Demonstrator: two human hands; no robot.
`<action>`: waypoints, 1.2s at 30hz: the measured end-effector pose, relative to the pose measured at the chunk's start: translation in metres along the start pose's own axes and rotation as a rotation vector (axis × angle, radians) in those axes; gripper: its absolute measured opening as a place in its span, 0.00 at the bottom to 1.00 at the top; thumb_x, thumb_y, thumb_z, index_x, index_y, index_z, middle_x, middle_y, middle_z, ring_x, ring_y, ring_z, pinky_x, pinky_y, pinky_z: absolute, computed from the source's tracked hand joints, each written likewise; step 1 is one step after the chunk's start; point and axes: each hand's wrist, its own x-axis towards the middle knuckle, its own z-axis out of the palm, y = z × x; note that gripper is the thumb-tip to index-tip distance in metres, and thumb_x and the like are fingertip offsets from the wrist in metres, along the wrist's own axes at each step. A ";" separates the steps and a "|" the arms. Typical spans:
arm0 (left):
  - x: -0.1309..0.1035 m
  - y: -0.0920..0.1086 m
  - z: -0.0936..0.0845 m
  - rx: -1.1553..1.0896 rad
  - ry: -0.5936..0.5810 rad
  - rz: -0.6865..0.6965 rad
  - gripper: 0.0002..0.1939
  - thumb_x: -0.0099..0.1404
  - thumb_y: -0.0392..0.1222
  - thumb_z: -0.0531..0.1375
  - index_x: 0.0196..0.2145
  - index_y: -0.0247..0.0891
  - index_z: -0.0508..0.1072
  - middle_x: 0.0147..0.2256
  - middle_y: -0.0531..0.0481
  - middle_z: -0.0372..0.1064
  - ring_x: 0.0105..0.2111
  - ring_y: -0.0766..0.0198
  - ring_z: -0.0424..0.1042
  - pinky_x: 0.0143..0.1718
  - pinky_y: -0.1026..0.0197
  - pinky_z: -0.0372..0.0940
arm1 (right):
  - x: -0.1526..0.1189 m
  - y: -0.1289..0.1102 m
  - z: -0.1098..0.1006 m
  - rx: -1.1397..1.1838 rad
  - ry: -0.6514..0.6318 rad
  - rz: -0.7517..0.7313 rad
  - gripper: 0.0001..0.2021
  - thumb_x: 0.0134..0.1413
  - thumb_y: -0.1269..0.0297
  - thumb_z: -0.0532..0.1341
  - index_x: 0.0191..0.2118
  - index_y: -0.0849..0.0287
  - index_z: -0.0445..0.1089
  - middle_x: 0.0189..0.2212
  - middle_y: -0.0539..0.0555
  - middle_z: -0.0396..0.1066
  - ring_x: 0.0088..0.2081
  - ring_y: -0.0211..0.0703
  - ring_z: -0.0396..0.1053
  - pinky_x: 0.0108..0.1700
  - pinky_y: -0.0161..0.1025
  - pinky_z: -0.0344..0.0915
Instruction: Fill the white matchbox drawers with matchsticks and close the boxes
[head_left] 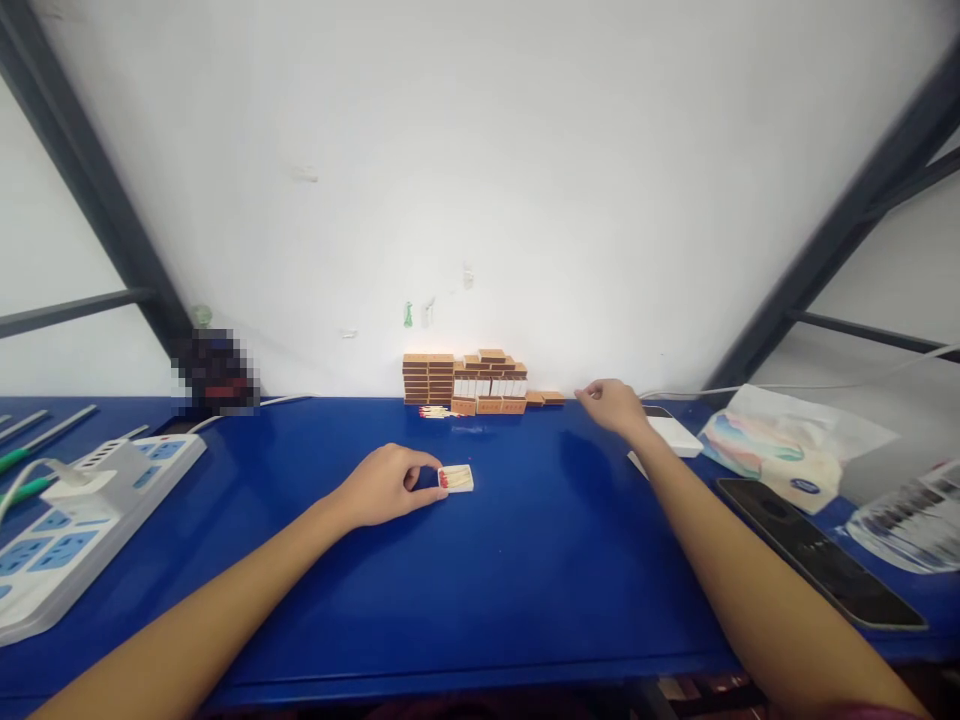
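With thumb and fingers, my left hand (394, 485) grips the left end of a small white matchbox tray (466, 486) on the blue table. Red-tipped matches (454, 478) lie in that tray. My right hand (611, 405) is raised near the wall, its fingertips pinched together; what they hold, if anything, is too small to tell. Just left of it, flat matchbox sleeves (553, 398) lie on the table. Stacked matchboxes (428, 378) stand against the wall, with several white trays (491, 386) upright among them. Loose matches (435, 411) lie in front of the stack.
A white power strip (97, 510) and green-handled tools (34, 490) lie at the left. On the right are a white box (675, 436), a tissue pack (780, 450), a black phone (821, 550) and a clear plastic bottle (911, 520). Dark metal frame bars (97, 150) slope up both sides.
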 end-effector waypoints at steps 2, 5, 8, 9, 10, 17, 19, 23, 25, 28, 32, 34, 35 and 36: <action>0.001 0.001 0.004 0.013 0.003 -0.006 0.23 0.66 0.60 0.63 0.50 0.43 0.80 0.21 0.57 0.63 0.21 0.68 0.62 0.25 0.63 0.51 | 0.005 -0.010 0.015 0.097 -0.032 0.140 0.14 0.62 0.56 0.63 0.37 0.62 0.78 0.31 0.61 0.78 0.34 0.48 0.74 0.35 0.39 0.62; 0.003 0.003 0.008 0.018 0.004 -0.018 0.23 0.66 0.60 0.63 0.49 0.43 0.80 0.22 0.57 0.64 0.21 0.67 0.62 0.25 0.63 0.51 | 0.010 -0.018 0.031 0.218 -0.157 0.236 0.18 0.62 0.53 0.63 0.29 0.62 0.76 0.22 0.59 0.74 0.23 0.44 0.69 0.29 0.39 0.62; 0.004 0.005 0.010 0.019 0.018 -0.028 0.22 0.66 0.60 0.62 0.48 0.43 0.80 0.22 0.56 0.65 0.22 0.67 0.62 0.25 0.63 0.50 | 0.010 -0.021 0.039 0.278 -0.183 0.266 0.18 0.61 0.53 0.64 0.25 0.61 0.72 0.17 0.55 0.69 0.17 0.40 0.63 0.24 0.38 0.59; 0.004 0.005 0.010 0.023 0.034 -0.030 0.22 0.66 0.60 0.62 0.48 0.42 0.80 0.22 0.56 0.64 0.22 0.67 0.62 0.25 0.63 0.50 | 0.009 -0.022 0.040 0.304 -0.176 0.280 0.17 0.60 0.55 0.64 0.25 0.61 0.72 0.16 0.54 0.68 0.16 0.39 0.61 0.23 0.38 0.57; 0.004 0.006 0.011 0.026 0.046 -0.028 0.22 0.67 0.60 0.62 0.49 0.42 0.80 0.22 0.57 0.64 0.22 0.67 0.62 0.25 0.63 0.50 | 0.007 -0.023 0.040 0.333 -0.167 0.294 0.16 0.60 0.56 0.65 0.26 0.60 0.71 0.16 0.52 0.67 0.15 0.38 0.59 0.21 0.37 0.56; 0.003 0.007 0.013 0.045 0.130 0.015 0.24 0.70 0.61 0.59 0.54 0.43 0.79 0.21 0.57 0.60 0.21 0.68 0.60 0.26 0.63 0.50 | 0.000 -0.026 0.019 0.564 -0.003 0.356 0.11 0.61 0.60 0.63 0.30 0.60 0.68 0.17 0.49 0.65 0.16 0.36 0.60 0.19 0.33 0.56; 0.003 0.006 0.013 0.060 0.127 0.012 0.24 0.70 0.61 0.59 0.54 0.44 0.79 0.21 0.57 0.61 0.21 0.67 0.60 0.26 0.63 0.50 | -0.006 -0.027 0.008 0.619 0.054 0.339 0.10 0.63 0.61 0.62 0.32 0.59 0.67 0.19 0.49 0.66 0.18 0.35 0.62 0.20 0.32 0.59; 0.001 0.004 0.011 0.080 0.071 -0.006 0.23 0.68 0.61 0.60 0.52 0.44 0.79 0.21 0.57 0.62 0.21 0.66 0.62 0.26 0.63 0.49 | -0.032 -0.041 -0.005 0.805 0.046 0.199 0.12 0.60 0.56 0.65 0.31 0.59 0.68 0.22 0.51 0.69 0.19 0.34 0.62 0.17 0.31 0.57; 0.001 0.003 0.010 0.076 0.084 -0.023 0.24 0.68 0.62 0.60 0.51 0.43 0.79 0.22 0.56 0.63 0.22 0.66 0.63 0.26 0.63 0.50 | -0.052 -0.056 -0.005 0.911 -0.063 0.102 0.14 0.57 0.53 0.67 0.31 0.60 0.69 0.24 0.52 0.71 0.19 0.33 0.61 0.16 0.30 0.55; 0.000 0.001 0.009 0.082 0.059 -0.030 0.28 0.66 0.64 0.61 0.53 0.43 0.78 0.24 0.55 0.67 0.25 0.65 0.66 0.27 0.62 0.53 | -0.086 -0.086 0.004 0.981 -0.318 -0.017 0.18 0.53 0.48 0.69 0.31 0.59 0.71 0.25 0.52 0.72 0.18 0.32 0.60 0.15 0.30 0.54; -0.002 0.003 0.006 0.063 0.186 0.001 0.42 0.61 0.66 0.65 0.65 0.42 0.67 0.36 0.51 0.73 0.32 0.62 0.70 0.33 0.61 0.63 | -0.130 -0.125 0.015 1.018 -0.611 -0.153 0.21 0.52 0.44 0.69 0.32 0.59 0.70 0.27 0.52 0.75 0.18 0.32 0.62 0.14 0.30 0.52; -0.002 0.005 0.003 0.049 0.261 0.049 0.38 0.64 0.64 0.65 0.65 0.43 0.67 0.39 0.49 0.73 0.33 0.62 0.70 0.36 0.60 0.65 | -0.145 -0.137 0.017 1.023 -0.671 -0.205 0.21 0.54 0.44 0.68 0.31 0.59 0.69 0.28 0.52 0.75 0.19 0.31 0.61 0.16 0.29 0.52; -0.002 0.007 0.001 0.054 0.289 0.077 0.32 0.66 0.61 0.64 0.62 0.43 0.70 0.39 0.49 0.72 0.33 0.63 0.69 0.36 0.60 0.65 | -0.150 -0.141 0.017 1.025 -0.687 -0.226 0.21 0.56 0.43 0.67 0.31 0.59 0.68 0.28 0.52 0.74 0.19 0.31 0.61 0.17 0.30 0.52; -0.002 0.008 -0.001 0.065 0.312 0.102 0.27 0.68 0.59 0.63 0.58 0.43 0.73 0.38 0.50 0.72 0.32 0.64 0.69 0.36 0.60 0.65 | -0.153 -0.143 0.017 1.026 -0.696 -0.245 0.22 0.57 0.43 0.65 0.31 0.59 0.68 0.28 0.52 0.74 0.19 0.31 0.61 0.18 0.30 0.53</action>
